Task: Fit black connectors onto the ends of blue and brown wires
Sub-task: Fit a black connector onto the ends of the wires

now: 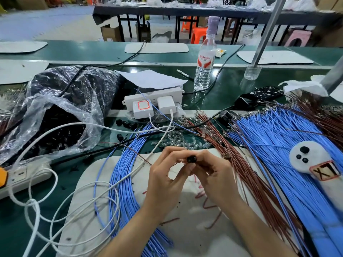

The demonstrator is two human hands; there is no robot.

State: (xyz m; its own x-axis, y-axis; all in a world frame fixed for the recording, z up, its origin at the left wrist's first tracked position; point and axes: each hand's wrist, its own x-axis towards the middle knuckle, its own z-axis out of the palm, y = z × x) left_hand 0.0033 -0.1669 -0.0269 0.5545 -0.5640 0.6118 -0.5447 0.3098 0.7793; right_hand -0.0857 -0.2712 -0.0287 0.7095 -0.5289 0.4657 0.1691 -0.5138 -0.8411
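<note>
Leftward, bag (48, 106) of black connectors (62, 135).

This was an assembly workshop or small factory floor. A long green desk (232, 86) carried heaped bundles of blue wires (278, 138) on the right, brown wires (246, 175) beside them, and a clear plastic bag (74, 89) of black connectors (61, 134) on the left. Far behind stood another long table (185, 11), orange plastic stools (198, 34) and cardboard boxes (109, 33).

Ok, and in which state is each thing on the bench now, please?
black connector: held up by both hands
left hand: pinches black connector
right hand: pinches black connector
water bottle: upright, capped
plastic bag: open, lying on its side
power strip: two chargers plugged in
left charger: display lit red
</note>
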